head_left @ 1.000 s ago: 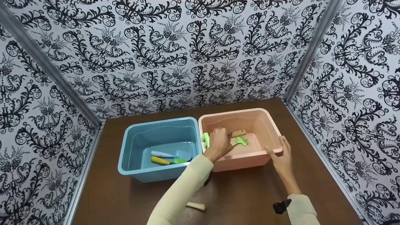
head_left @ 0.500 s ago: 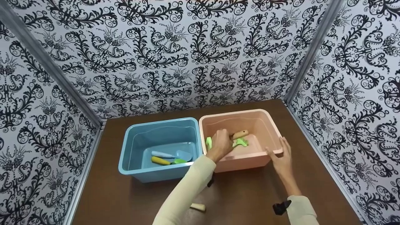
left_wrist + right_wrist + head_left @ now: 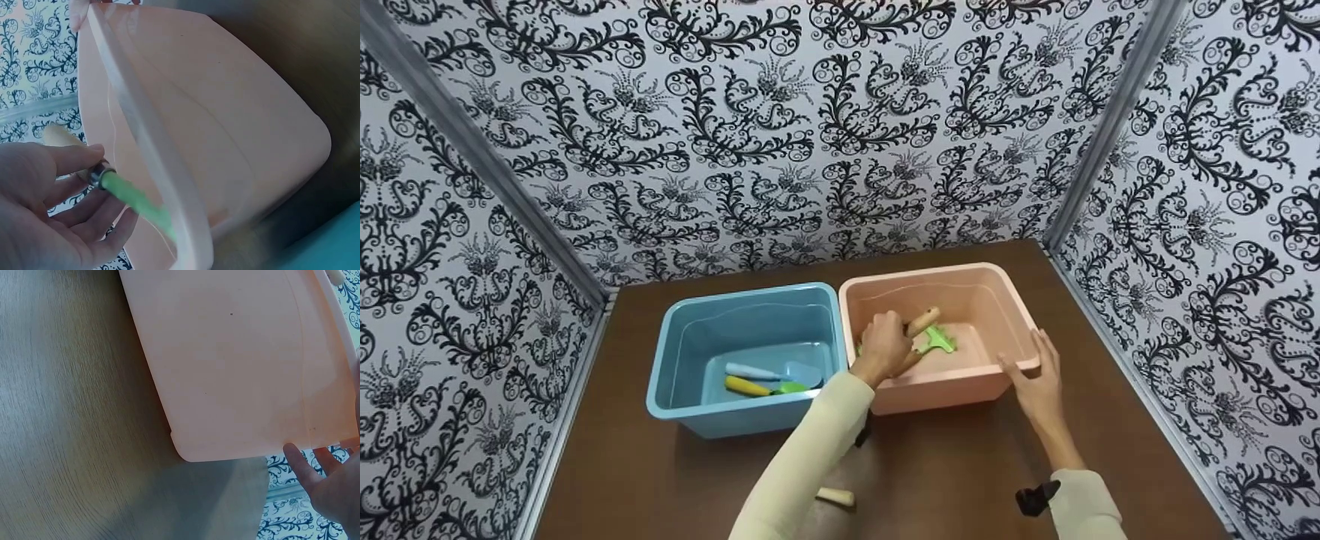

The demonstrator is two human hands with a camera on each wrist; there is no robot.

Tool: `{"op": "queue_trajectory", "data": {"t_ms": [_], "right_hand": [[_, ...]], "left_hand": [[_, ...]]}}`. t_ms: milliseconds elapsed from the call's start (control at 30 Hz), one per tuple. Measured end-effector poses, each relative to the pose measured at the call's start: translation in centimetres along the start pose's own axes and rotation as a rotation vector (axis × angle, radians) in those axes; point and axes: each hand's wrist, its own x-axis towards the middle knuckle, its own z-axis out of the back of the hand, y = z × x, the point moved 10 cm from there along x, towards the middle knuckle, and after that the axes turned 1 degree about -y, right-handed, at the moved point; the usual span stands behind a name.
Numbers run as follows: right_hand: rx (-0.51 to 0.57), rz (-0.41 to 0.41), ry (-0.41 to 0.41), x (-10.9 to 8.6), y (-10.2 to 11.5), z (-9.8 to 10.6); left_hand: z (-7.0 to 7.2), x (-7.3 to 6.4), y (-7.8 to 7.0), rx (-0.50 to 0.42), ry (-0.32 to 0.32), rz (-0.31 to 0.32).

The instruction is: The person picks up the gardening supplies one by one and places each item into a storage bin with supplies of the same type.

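Inside the pink bin (image 3: pixel 945 386), my left hand (image 3: pixel 883 349) grips a small garden tool with a wooden handle (image 3: pixel 922 321). In the left wrist view its green shaft (image 3: pixel 135 199) runs from a metal collar down behind the bin's rim, which hides the tool's head. Beside that hand a green hand rake (image 3: pixel 939 340) lies on the bin's floor. My right hand (image 3: pixel 1035 375) rests on the bin's front right corner, fingers extended along the right side and thumb at the front. The right wrist view shows the thumb (image 3: pixel 301 467) against the bin's outside.
To the left, touching the pink bin, stands a blue bin (image 3: pixel 727 410) holding a light blue shovel (image 3: pixel 772 371) and a green tool with a yellow handle (image 3: pixel 748 386). A pale handle (image 3: pixel 836 496) lies on the brown table (image 3: pixel 945 472), partly behind the left sleeve. Patterned walls enclose the table.
The wooden handle in my left hand has tilted more upright, and the green head seen left of the hand has sunk mostly out of sight. My right hand keeps its place on the bin.
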Motion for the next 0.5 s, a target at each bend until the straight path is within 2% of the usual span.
{"op": "queue_trajectory", "data": {"t_ms": [133,367,500], "right_hand": [[0.007,0.003,-0.002,-0.1,0.1,0.0],[0.000,0.000,-0.005,0.0,0.0,0.0],[-0.016,-0.008,0.001,0.0,0.0,0.0]], "left_hand": [[-0.3,0.0,0.8,0.013,0.028,0.043],[-0.5,0.2,1.4,0.052,0.042,0.032],[-0.9,0.2,1.8,0.063,0.084,0.043]]}}
